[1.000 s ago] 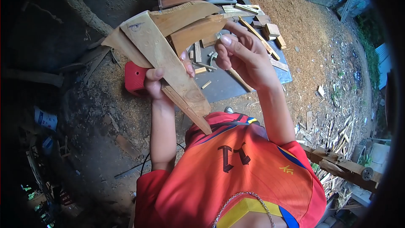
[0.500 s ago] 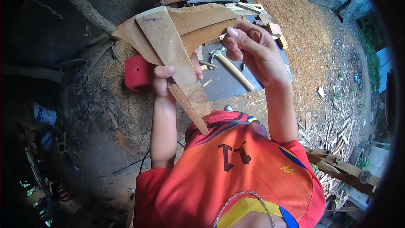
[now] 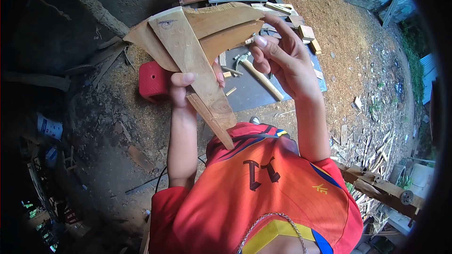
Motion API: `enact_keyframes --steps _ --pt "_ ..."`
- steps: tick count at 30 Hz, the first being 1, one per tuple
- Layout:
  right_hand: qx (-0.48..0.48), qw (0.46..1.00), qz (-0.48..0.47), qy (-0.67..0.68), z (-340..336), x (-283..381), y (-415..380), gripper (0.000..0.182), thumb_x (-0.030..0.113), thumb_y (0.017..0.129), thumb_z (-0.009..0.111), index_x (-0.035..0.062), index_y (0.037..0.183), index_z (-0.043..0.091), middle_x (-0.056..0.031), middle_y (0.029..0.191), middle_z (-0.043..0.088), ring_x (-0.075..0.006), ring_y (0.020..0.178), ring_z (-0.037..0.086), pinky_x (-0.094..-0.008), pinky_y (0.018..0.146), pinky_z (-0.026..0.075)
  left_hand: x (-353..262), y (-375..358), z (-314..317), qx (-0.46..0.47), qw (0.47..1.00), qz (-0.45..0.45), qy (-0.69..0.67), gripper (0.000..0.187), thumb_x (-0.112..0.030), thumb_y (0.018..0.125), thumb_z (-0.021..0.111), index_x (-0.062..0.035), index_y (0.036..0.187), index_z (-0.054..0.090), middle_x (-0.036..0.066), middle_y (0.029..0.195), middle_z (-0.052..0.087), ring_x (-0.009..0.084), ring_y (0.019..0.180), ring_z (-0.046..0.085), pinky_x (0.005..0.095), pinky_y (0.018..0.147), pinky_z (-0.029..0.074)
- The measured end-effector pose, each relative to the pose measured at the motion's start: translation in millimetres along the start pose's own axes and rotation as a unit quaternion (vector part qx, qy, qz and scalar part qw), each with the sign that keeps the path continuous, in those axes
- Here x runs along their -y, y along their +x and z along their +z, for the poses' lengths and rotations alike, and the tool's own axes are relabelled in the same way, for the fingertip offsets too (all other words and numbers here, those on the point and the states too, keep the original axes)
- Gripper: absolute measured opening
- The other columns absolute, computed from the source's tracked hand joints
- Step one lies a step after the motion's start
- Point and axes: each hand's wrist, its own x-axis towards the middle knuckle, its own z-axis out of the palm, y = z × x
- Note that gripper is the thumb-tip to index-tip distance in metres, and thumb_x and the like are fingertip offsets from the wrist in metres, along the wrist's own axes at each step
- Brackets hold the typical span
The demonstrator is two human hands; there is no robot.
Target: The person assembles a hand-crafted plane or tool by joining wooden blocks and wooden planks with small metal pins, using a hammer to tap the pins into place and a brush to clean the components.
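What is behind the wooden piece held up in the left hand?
Behind the wooden piece held by the left hand show a red block on the sawdust and, right of it, a hammer on a grey sheet. What lies directly behind the wood is hidden.

wear: short-sleeved orange-red sports jersey [image 3: 263, 197] | markings: dark number on the chest, small yellow logo [image 3: 320, 188] beside it | trim: blue and yellow stripes at shoulder and collar, yellow neck panel | neck: thin silver chain necklace [image 3: 273, 221] | arms: bare below the sleeves | hands: bare, no gloves
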Motion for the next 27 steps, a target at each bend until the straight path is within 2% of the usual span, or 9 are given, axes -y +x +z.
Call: enact_keyframes --steps 4,13,16,27 --pt "-0.004 0.995 -0.044 -0.085 2.0 2.1 -5.4 0.055 0.01 0.104 0.065 0.0018 0.152 0.04 -0.0082 0.086 0.067 -0.0115 0.073 0.062 -0.0256 0.067 0.052 1.2 -2.0 3.8 -0.025 0.999 0.015 -0.027 0.089 -0.033 0.072 0.07 0.0041 0.145 0.036 0.017 0.103 0.05 0.028 0.079 0.061 0.0398 0.07 0.053" --pt "-0.016 0.986 -0.071 -0.15 -0.9 -7.2 -5.8 0.053 0.009 0.105 0.062 0.007 0.154 0.041 -0.0077 0.086 0.068 -0.0119 0.077 0.063 -0.0266 0.07 0.053 -0.3 -2.7 1.8 -0.019 0.999 0.013 -0.031 0.089 -0.033 0.071 0.071 0.0025 0.145 0.036 0.017 0.102 0.049 0.0285 0.08 0.059 0.0401 0.071 0.053" --pt "-0.033 0.98 -0.091 -0.176 3.4 -8.9 -6.6 0.053 0.008 0.104 0.064 0.0019 0.152 0.042 -0.0087 0.087 0.066 -0.012 0.075 0.063 -0.0261 0.067 0.052 -0.2 -4.3 2.6 -0.024 0.999 0.01 -0.033 0.09 -0.034 0.071 0.071 0.0027 0.145 0.036 0.017 0.102 0.049 0.0285 0.08 0.06 0.04 0.072 0.053" --pt "-0.044 0.968 -0.106 -0.224 2.1 -11.3 -10.7 0.046 0.007 0.107 0.059 0.0042 0.15 0.045 -0.0075 0.088 0.067 -0.0106 0.077 0.063 -0.0257 0.07 0.053 0.5 -3.5 -0.2 -0.013 0.999 0.017 -0.024 0.086 -0.034 0.073 0.07 0.0022 0.144 0.037 0.017 0.102 0.048 0.0287 0.081 0.06 0.0398 0.071 0.054"
